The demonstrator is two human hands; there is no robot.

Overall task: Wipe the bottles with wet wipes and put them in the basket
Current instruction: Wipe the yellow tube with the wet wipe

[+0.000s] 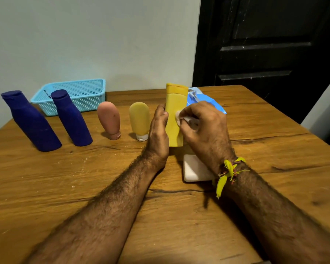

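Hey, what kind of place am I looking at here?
Probably a room in a home: a worn wooden table against a plain painted wall, a dark panelled door beside it, and toiletry bottles lined up.

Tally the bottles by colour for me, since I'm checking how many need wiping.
Dark blue bottles: 2
Pink bottle: 1
Yellow bottles: 2
Total: 5

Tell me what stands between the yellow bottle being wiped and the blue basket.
The yellow bottle, held by the left hand, has two upside-down tubes, yellow and pink, standing on the table along the way to the basket; the nearer blue bottle stands before the basket's front.
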